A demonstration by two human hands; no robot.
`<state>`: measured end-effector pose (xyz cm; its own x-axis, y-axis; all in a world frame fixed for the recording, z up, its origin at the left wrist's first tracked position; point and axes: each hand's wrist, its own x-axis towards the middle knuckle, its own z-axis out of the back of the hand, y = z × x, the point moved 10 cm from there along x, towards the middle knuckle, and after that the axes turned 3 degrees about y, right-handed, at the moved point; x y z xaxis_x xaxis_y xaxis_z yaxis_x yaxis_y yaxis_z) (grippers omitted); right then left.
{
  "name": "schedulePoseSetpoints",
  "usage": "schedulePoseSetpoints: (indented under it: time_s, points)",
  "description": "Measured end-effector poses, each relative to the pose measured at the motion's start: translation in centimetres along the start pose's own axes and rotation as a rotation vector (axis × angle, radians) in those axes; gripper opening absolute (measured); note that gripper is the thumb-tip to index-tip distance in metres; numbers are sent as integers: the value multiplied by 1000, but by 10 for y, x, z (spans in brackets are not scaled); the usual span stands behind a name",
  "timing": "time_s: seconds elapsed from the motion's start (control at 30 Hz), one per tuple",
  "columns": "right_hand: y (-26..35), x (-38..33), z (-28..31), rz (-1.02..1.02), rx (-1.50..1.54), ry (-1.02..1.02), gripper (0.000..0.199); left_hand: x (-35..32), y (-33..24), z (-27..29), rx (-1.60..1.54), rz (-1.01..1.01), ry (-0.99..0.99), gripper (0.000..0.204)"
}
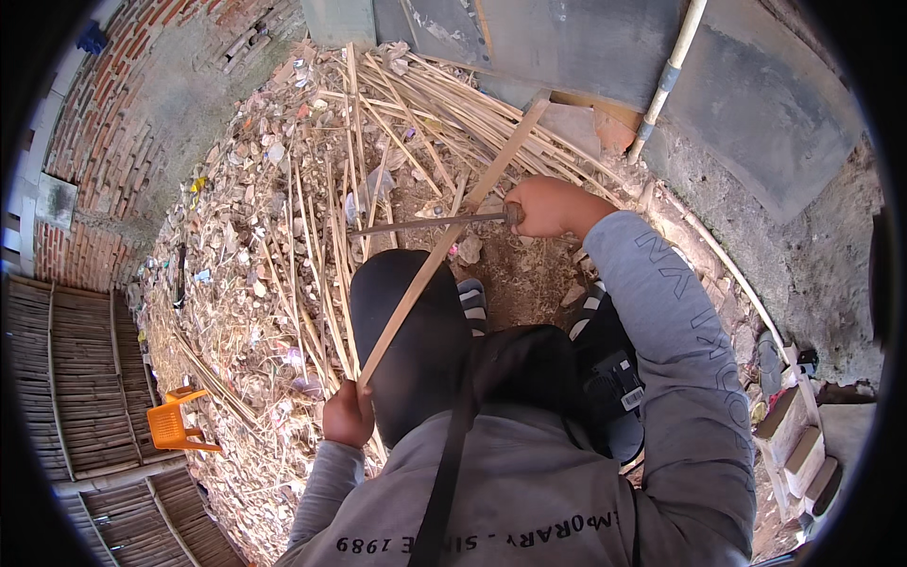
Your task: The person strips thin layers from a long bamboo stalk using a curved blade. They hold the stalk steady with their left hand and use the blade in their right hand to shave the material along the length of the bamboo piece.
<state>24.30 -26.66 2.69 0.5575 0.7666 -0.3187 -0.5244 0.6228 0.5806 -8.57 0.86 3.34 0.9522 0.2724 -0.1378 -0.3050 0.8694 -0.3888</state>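
Observation:
A long flat bamboo strip slants across my bent black-clad leg, from the lower left to the upper right. My left hand is closed round its near end. In my right hand is the handle of a long thin-bladed knife, its blade pointing left. That blade crosses the strip about midway, above the knee; how deep it sits against the strip I cannot tell. A thin sliver stands beside the strip near the crossing.
Many loose bamboo strips lie on the rubble-strewn ground ahead. An orange plastic chair stands at left, by woven bamboo panels. A pipe leans against grey sheets at the far right. Wooden pieces sit at right.

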Motion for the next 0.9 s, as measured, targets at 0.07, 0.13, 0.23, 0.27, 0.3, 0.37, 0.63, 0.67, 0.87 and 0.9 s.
schedulePoseSetpoints:
  time_s: [0.07, 0.13, 0.23, 0.27, 0.3, 0.37, 0.63, 0.67, 0.87, 0.9]
  points:
    - [26, -11, 20, 5, -118, -153, 29, -9, 1, 6, 56, -24, 33, 29]
    - [50, -17, 28, 62, -144, -232, 29, -10, 10, 2, 12, -18, 60, 28]
    - [70, -24, 20, 103, -264, -178, 31, -8, 4, -1, -18, -4, 85, 29]
    - [69, -22, 17, 109, -297, -160, 31, -6, 6, -1, -17, -3, 86, 29]
    - [69, -18, 14, 118, -330, -141, 32, -5, 8, 0, -10, -3, 76, 29]
    - [5, -10, 41, -20, -172, -296, 32, -2, 6, -4, -24, -37, 73, 30]
    - [19, -12, 37, -7, -225, -272, 34, -4, 8, 10, 6, -49, 37, 33]
    - [29, -12, 36, -7, -220, -268, 34, -5, 10, 10, 8, -45, 42, 33]
    - [0, -5, 39, -52, 66, -272, 23, 4, 11, 7, -183, 4, 189, 42]
    - [-1, -6, 38, -54, 61, -275, 23, 6, 8, 8, -195, -7, 197, 44]
